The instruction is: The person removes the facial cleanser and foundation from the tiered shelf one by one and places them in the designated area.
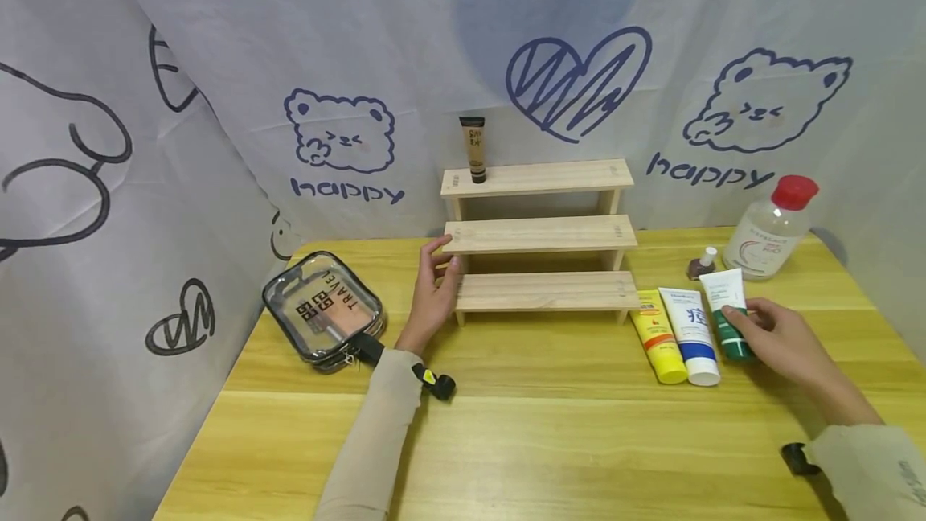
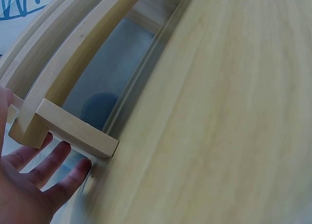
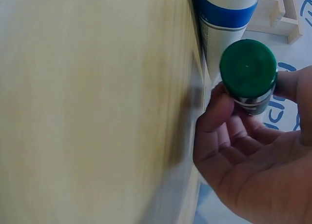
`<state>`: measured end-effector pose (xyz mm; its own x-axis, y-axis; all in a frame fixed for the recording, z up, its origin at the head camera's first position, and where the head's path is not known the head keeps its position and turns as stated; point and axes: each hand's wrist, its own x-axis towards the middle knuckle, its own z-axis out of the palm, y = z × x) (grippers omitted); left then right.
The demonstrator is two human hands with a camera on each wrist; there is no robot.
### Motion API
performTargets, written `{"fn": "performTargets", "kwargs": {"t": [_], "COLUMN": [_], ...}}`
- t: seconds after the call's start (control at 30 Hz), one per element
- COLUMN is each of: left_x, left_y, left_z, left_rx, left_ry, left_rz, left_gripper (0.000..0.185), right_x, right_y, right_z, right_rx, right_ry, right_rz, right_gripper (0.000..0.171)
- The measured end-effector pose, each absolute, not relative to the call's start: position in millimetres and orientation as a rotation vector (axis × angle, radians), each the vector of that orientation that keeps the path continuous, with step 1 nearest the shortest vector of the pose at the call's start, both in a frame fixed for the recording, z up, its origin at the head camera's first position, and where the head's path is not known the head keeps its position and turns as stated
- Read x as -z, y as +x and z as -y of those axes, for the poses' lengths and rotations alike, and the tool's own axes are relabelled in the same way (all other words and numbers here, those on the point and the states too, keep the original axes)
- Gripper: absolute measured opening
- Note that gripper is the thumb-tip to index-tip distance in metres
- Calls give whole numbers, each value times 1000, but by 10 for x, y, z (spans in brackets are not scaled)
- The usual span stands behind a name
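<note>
The green-and-white squeeze tube with the round green cap (image 1: 727,313) lies at the right of the head view, last in a close row of three, touching or nearly touching the white tube with the blue band and white cap (image 1: 692,334), which in turn lies against the yellow tube with the orange band (image 1: 658,337). Lifting the green one carelessly could drag or roll its neighbour, since they lie side by side with no gap that I can make out; the grip sits low, at the cap end, so the long flat body could also swing or slip if it is raised from there. The right hand (image 1: 781,340) has its thumb and fingers curled round that cap end, and the right wrist view shows the green cap pinched between the fingertips (image 3: 218,107) with the palm hollowed behind it. The left hand (image 1: 432,293) is spread, fingers straight and relaxed, resting against the left end of the pale three-step wooden shelf (image 1: 538,241) near the middle and bottom steps, holding nothing. A shove from it could shift the light shelf and topple the slim beige tube with the black cap (image 1: 473,149) standing upright on the top step. All of this stands on the yellow wooden table (image 1: 506,441).
</note>
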<state>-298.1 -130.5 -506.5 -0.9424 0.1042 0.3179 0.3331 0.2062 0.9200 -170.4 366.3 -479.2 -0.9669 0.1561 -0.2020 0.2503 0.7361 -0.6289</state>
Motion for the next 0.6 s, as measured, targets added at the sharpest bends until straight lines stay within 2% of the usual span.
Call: {"fn": "performTargets", "kwargs": {"t": [0.3,0.6], "left_x": [5055,5062], "left_y": [-2970,-2970], "left_z": [1303,1296], "left_rx": [1815,1827], "left_ry": [-408,-387], "left_rz": [2296,2300], "left_gripper": [44,45], "right_x": [4800,4801], "right_y": [-1703,-1729], "right_z": [-3707,-3676], "right_rx": [1002,894], "right_ry": [354,289], "right_rz": [-2717,-2781], "right_gripper": [96,83]}}
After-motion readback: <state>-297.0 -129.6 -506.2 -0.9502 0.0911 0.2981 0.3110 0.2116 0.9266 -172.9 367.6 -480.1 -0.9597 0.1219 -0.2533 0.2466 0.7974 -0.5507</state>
